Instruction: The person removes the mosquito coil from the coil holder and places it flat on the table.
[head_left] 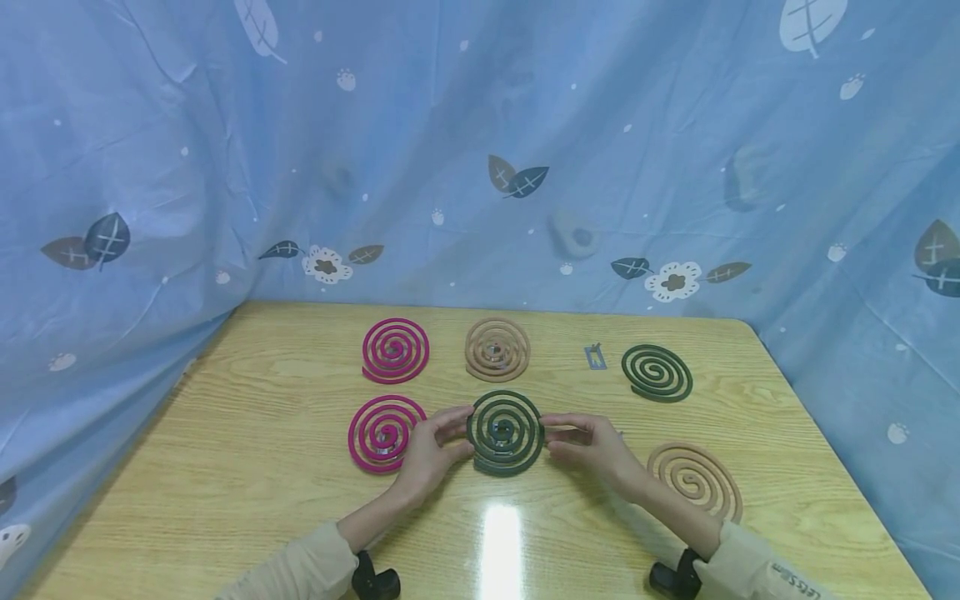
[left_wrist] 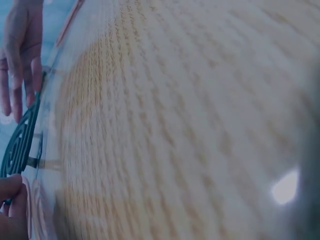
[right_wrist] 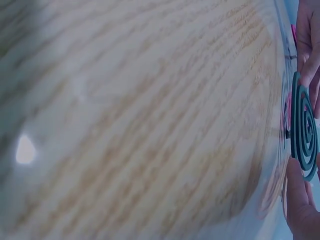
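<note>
A dark green mosquito coil [head_left: 502, 470] lies flat between my two hands in the middle of the table. Metal of a small stand shows at its centre, and in the left wrist view a stand foot [left_wrist: 33, 162] is under it. My left hand [head_left: 433, 448] pinches the coil's left edge between thumb and fingers. At the opposite edge, my right hand [head_left: 596, 446] holds the rim with fingertips and thumb. Just behind the left hand, which partly covers it, is a magenta coil [head_left: 387, 435] with metal showing beneath.
Behind are another magenta coil [head_left: 393, 351] and a tan coil [head_left: 496, 353], both with metal at their centres. To the right lie a flat metal stand [head_left: 596, 357], a green coil [head_left: 656, 373] and a tan coil [head_left: 691, 480] partly behind the right forearm. A blue curtain [head_left: 450, 167] borders the table.
</note>
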